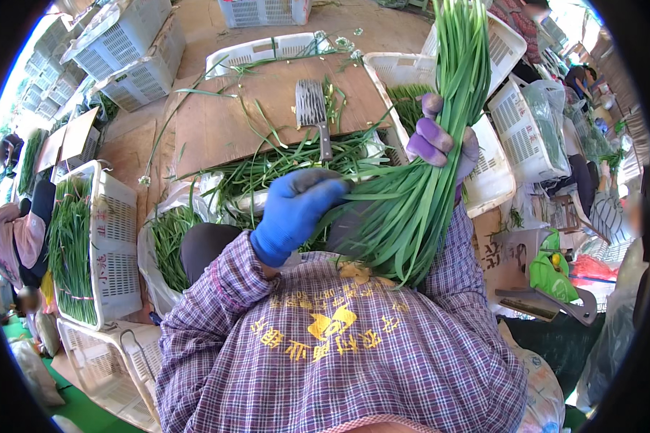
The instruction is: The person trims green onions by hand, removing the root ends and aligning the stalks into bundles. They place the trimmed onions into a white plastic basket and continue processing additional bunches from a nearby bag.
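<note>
A thick bunch of green Chinese chives (463, 70) stands upright before me, its pale stem ends at the top of the view. My right hand (436, 135), in a purple-and-white glove, is wrapped around its middle. The loose leaves fan out downward across my lap and checked smock. My left hand (303, 203), in a blue glove with a dirty grey fingertip area, has its fingers closed at a few leaves drawn out to the left side of the bunch. Its fingertips are partly hidden. Behind the hands, a cleaver (311, 105) rests on a wooden board (216, 124) strewn with cut scraps.
Loose chive trimmings (271, 168) are heaped at the board's near edge. Left stand a plastic bag (165, 260) of greens and a white crate (116, 243) packed with chives. Another white crate (490, 184) is behind the bunch. A green bag (552, 270) lies right; other people sit both sides.
</note>
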A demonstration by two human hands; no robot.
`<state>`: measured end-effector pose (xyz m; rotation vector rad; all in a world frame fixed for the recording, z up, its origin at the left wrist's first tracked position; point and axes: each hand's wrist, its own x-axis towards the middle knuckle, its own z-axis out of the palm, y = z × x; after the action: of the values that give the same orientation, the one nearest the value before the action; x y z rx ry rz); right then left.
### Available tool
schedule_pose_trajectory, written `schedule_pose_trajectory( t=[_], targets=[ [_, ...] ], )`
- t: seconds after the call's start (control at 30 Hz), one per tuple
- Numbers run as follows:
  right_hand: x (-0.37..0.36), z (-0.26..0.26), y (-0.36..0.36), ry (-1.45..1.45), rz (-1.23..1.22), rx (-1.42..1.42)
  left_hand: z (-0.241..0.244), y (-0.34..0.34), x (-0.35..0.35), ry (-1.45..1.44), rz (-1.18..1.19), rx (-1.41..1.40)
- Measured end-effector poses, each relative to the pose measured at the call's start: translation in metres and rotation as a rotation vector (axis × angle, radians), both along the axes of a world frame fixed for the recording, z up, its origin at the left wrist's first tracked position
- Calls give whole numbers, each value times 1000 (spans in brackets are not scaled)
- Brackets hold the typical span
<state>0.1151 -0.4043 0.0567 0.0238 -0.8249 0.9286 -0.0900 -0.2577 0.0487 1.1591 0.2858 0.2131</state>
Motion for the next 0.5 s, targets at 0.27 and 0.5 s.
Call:
schedule_pose_trajectory(
  t=[0.27,0.5],
  targets=[
    [23,-8,-16,12,-192,-99,13,24,-11,119,-74,35],
    [23,-8,-7,-26,-368,-166,3,-18,8,70,-532,465]
  ],
)
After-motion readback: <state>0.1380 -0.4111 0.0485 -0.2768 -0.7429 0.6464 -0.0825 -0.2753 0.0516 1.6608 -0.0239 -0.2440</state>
